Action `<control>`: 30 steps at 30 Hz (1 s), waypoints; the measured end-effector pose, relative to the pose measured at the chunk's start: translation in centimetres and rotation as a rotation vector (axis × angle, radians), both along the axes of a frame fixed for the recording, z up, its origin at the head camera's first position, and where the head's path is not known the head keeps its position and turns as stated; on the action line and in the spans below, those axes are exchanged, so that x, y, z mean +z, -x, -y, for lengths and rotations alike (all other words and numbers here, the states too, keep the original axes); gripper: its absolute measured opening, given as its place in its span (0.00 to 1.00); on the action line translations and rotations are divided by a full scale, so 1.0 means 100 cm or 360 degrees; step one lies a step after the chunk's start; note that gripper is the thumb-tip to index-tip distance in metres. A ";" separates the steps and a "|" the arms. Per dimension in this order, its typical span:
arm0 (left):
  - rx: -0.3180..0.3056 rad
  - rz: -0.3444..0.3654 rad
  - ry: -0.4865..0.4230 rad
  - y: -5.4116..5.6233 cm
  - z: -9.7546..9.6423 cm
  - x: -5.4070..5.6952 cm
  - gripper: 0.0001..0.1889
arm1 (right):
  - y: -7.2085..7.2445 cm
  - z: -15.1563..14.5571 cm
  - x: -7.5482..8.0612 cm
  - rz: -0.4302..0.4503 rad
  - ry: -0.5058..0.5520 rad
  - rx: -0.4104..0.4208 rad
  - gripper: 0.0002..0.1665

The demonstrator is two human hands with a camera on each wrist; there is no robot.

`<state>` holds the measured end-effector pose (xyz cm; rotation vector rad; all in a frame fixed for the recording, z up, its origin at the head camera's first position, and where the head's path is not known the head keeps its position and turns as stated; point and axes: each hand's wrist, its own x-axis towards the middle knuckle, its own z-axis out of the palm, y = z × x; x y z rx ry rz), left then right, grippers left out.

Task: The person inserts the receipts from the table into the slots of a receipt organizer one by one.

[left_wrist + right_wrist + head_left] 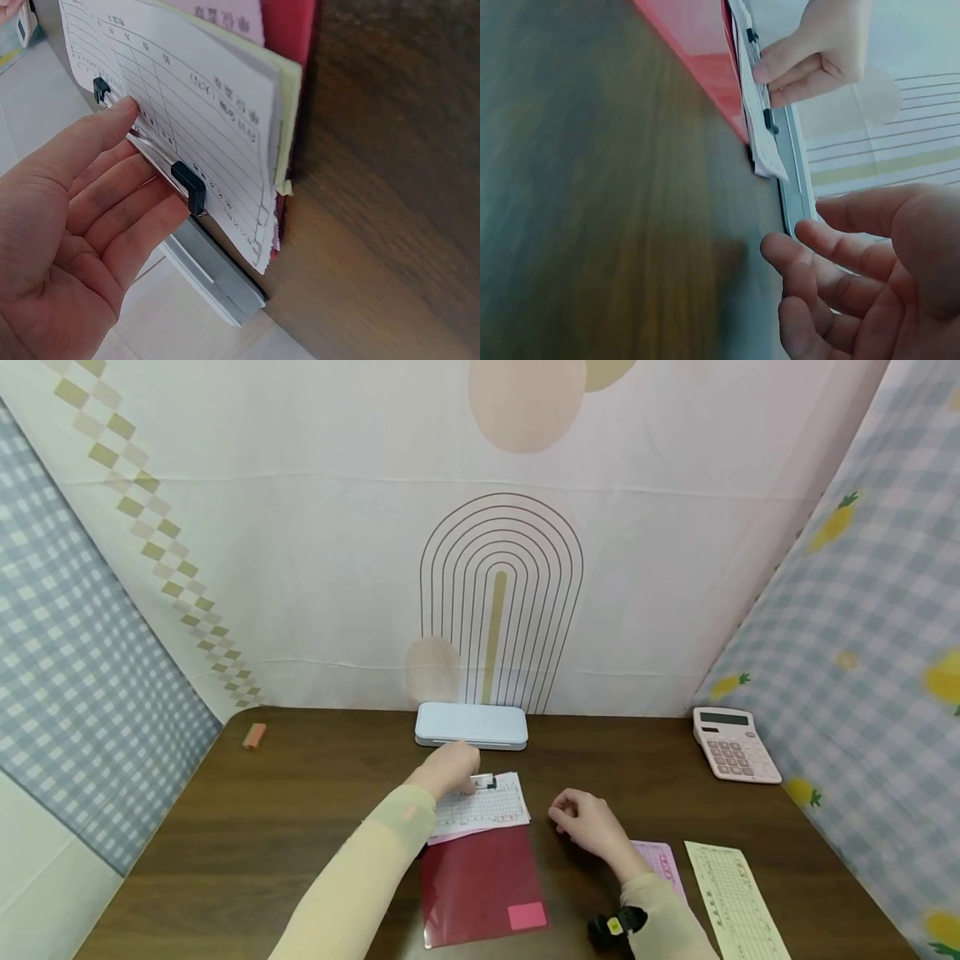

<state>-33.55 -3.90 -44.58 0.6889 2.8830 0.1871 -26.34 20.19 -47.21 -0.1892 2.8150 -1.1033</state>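
My left hand (452, 767) holds the metal clip (155, 145) at the top of a red clip folder (480, 881). In the left wrist view the thumb lies over the wire clip, with the other fingers under it. Black end pieces show on both sides of the clip. Beneath it lies a stack of printed forms (483, 807), white on top, with pale green and pink sheets showing below. To the right of the folder, my right hand (592, 822) hovers near the table with loosely bent fingers and nothing in them.
Behind the folder sits a pale blue case (471, 722) against the patterned cloth. A pink form (662, 864) and a yellow-green form (733, 897) lie at right, partly behind the right forearm. A calculator (737, 747) stands back right, a small orange block (255, 736) back left.
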 end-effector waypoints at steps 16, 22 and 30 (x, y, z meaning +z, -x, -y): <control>-0.0003 -0.0036 -0.0036 0.001 0.002 -0.003 0.05 | -0.014 -0.043 0.000 -0.0119 -0.0142 -0.0032 0.04; -0.0001 -0.0037 -0.0031 0.000 0.000 -0.003 0.05 | -0.022 -0.060 0.003 -0.0143 -0.0215 -0.0003 0.06; 0.0019 -0.0027 -0.0016 -0.001 0.001 -0.003 0.05 | -0.033 -0.088 0.001 -0.0146 -0.0218 0.0002 0.08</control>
